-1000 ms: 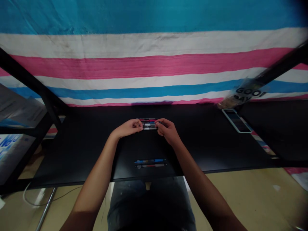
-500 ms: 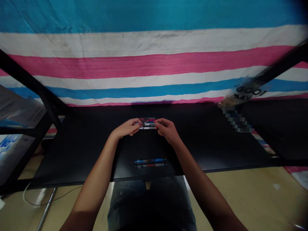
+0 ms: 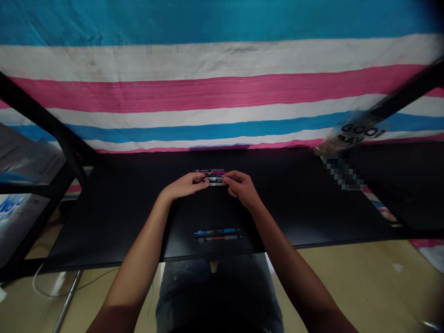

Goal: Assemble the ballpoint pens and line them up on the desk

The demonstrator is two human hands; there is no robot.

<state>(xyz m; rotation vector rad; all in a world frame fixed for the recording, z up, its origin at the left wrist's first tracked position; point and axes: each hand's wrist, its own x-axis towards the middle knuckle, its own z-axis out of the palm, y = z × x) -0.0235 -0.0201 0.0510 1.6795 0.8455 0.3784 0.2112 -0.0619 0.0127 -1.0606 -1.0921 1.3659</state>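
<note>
On the black table (image 3: 294,203) lies a small row of pens (image 3: 215,174) with red, blue and white barrels, side by side at the middle. My left hand (image 3: 185,185) pinches the left end of the nearest, white pen (image 3: 215,183). My right hand (image 3: 239,186) pinches its right end with curled fingers. Two more pens (image 3: 217,234), one blue and one dark, lie parallel near the table's front edge, apart from both hands.
A striped blue, white and pink cloth (image 3: 222,83) hangs behind the table. A blurred flat item (image 3: 342,173) rests at the right under a sloping black bar with a printed bag (image 3: 354,132). Black frame bars (image 3: 41,120) and boxes stand at the left.
Both hands have edged slightly away from me along the row of pens, and the left hand's fingers have closed further over the pen's left end.
</note>
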